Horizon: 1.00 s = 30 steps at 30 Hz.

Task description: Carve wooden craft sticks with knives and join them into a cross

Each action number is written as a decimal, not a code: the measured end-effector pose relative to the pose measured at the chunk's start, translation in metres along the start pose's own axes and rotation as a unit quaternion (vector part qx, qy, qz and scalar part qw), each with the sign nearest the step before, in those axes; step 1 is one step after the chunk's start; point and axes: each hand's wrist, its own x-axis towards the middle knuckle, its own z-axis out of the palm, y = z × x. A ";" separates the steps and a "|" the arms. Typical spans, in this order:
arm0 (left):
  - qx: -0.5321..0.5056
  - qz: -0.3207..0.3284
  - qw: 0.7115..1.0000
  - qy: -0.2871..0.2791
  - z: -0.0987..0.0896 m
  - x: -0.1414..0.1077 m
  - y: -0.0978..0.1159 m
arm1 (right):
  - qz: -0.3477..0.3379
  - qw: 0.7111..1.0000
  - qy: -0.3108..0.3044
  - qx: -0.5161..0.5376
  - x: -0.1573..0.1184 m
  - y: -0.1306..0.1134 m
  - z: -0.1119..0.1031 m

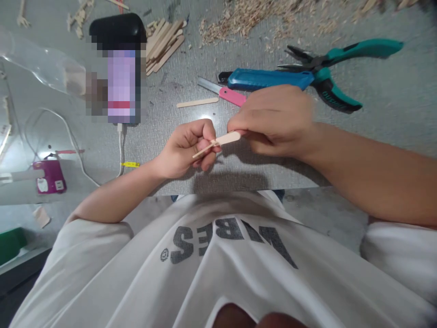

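Note:
My left hand (191, 148) is closed in a pinch around a wooden popsicle stick (229, 137). The stick is whittled thin on its left part and stays broad and rounded at its right end. At that rounded end, the fingertips of my right hand (273, 120) are closed on it; the hand is slightly blurred and its inner fingers are hidden. Just beyond the hands lie a pink-handled knife (232, 96), its handle end partly covered by my right hand, and a blue utility knife (266, 78). A loose popsicle stick (197, 103) rests left of the pink handle.
Teal-handled pliers (341, 91) lie at the right. Wood shavings (246, 23) and a pile of popsicle sticks (165, 43) are at the back. A phone (121, 86) with a white cable (120, 146), a clear bottle (44, 61) and a purple box-shaped device (51, 176) occupy the left.

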 end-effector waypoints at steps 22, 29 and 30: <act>0.111 0.185 0.944 0.249 -0.037 0.011 0.001 | 0.195 0.981 -0.015 0.001 0.004 0.030 -0.015; 0.143 0.115 0.961 0.205 -0.026 0.009 -0.005 | 0.241 0.950 0.025 0.198 0.001 0.008 0.005; 0.142 0.115 0.962 0.202 -0.024 0.008 -0.004 | 0.234 0.953 0.018 0.193 0.002 0.006 0.005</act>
